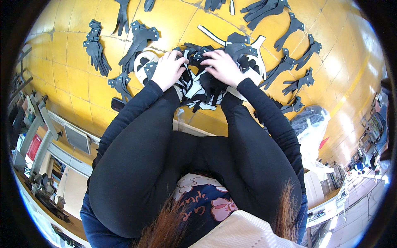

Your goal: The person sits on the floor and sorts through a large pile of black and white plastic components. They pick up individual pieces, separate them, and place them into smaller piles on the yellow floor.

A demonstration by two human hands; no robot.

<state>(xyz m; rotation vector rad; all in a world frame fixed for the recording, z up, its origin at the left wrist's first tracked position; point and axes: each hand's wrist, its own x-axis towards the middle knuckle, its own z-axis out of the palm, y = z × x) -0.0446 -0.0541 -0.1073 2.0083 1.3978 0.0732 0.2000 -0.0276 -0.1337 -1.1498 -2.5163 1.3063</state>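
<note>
The left hand [168, 71] is partly curled at the left side of a loose heap of black and white strips [195, 87]; whether it grips one cannot be told. The right hand [225, 68] has its fingers spread and bent over black pieces on the heap's right side — any pinch beneath them is hidden. The heap lies between the feet, with a white shoe on the left [140, 62] and another on the right [259, 68]. Good handling, in my judgement, calls for one hand steadying the heap while the other eases out single pieces by their wide ends, without tugging on crossed strips. Farther out, fanned black bundles lie on the yellow floor [74, 82]: one at the left [97, 51], one nearer the heap [140, 39], others at the right [283, 66]. A dark flat object [117, 104] sits near left; a clear plastic bag [311, 124], near right — both apart from the heap.
</note>
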